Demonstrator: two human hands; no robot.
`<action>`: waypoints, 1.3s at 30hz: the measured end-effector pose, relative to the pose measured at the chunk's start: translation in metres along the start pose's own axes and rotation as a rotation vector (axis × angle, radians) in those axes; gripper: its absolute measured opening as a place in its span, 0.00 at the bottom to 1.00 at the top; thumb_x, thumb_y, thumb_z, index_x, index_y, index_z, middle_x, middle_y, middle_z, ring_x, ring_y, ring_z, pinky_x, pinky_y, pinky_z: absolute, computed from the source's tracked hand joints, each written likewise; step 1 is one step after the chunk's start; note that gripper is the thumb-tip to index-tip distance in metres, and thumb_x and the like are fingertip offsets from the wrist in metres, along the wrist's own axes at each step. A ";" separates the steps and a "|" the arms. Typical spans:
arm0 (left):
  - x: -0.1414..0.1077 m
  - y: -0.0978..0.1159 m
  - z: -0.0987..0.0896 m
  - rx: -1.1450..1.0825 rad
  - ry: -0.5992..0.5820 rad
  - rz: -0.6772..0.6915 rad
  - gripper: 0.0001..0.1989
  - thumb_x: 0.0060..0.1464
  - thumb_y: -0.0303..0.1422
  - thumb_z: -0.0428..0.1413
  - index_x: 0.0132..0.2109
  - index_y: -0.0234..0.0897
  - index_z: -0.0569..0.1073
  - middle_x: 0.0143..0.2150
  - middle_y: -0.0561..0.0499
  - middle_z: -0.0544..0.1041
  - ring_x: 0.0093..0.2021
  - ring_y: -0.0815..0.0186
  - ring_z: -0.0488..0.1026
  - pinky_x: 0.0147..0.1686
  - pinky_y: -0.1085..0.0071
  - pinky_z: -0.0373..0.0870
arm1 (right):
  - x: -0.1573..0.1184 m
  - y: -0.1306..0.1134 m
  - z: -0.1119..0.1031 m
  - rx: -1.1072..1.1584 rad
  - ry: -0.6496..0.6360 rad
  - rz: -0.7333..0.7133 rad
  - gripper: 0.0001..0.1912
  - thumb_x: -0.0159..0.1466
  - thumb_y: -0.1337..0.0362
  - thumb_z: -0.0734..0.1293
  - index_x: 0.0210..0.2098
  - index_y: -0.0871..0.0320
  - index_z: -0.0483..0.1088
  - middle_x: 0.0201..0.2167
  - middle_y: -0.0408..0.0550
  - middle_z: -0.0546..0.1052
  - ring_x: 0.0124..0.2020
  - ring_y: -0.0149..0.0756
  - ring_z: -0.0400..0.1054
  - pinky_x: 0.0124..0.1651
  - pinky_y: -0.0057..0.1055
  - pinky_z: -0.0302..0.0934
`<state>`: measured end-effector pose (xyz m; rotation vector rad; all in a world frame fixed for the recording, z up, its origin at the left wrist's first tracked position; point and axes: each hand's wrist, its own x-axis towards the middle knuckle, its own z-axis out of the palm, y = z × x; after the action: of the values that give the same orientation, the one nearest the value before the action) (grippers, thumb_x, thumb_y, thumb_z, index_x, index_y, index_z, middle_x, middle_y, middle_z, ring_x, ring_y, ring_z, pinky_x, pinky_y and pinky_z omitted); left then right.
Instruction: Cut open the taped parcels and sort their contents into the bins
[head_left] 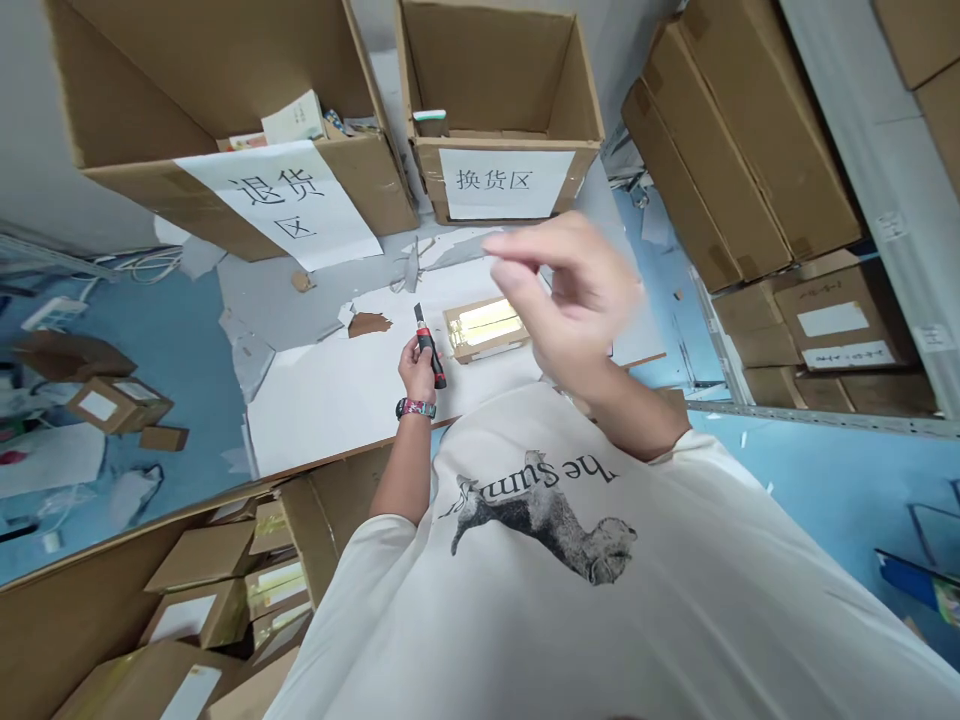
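My left hand (pixel 417 368) is closed around a red and black utility knife (pixel 429 350), its dark blade pointing away from me over the white table (pixel 315 400). Just right of the knife lies a small cardboard box (pixel 487 328) with shiny yellowish tape along its top. My right hand (pixel 574 290) is raised close to the camera, right of that box and partly in front of it. Its thumb and forefinger are bent toward each other; whether anything small is between them cannot be made out.
Two large open cartons, one at the back left (pixel 142 190) and one at the back centre (pixel 510 140), bear paper signs. A carton of parcels (pixel 289 500) stands at the lower left. Shelves with boxes (pixel 832 310) rise at the right. Torn cardboard (pixel 369 324) lies on the table.
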<state>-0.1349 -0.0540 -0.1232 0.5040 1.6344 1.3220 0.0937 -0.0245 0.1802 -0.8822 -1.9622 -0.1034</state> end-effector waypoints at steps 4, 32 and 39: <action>0.007 -0.001 -0.003 -0.034 0.077 -0.068 0.28 0.66 0.34 0.70 0.71 0.38 0.82 0.56 0.42 0.87 0.44 0.63 0.85 0.45 0.70 0.84 | -0.050 0.067 0.072 0.130 -0.598 0.452 0.18 0.79 0.61 0.70 0.66 0.56 0.80 0.61 0.59 0.84 0.67 0.57 0.78 0.75 0.63 0.72; -0.005 0.001 -0.059 0.398 -0.335 0.170 0.27 0.63 0.40 0.66 0.67 0.41 0.89 0.51 0.46 0.91 0.36 0.60 0.85 0.48 0.62 0.84 | -0.136 0.078 0.158 -0.107 -1.203 0.494 0.15 0.75 0.63 0.71 0.60 0.51 0.73 0.65 0.59 0.83 0.66 0.61 0.79 0.84 0.77 0.46; 0.012 0.014 -0.063 0.534 -0.446 0.229 0.25 0.65 0.40 0.66 0.66 0.45 0.90 0.51 0.46 0.92 0.31 0.60 0.84 0.48 0.62 0.84 | -0.138 0.080 0.159 -0.087 -1.210 0.503 0.15 0.76 0.65 0.66 0.60 0.52 0.73 0.56 0.58 0.88 0.62 0.62 0.81 0.83 0.77 0.44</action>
<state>-0.1978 -0.0731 -0.1165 1.2430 1.5630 0.8273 0.0674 0.0246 -0.0378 -1.7102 -2.7037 0.8210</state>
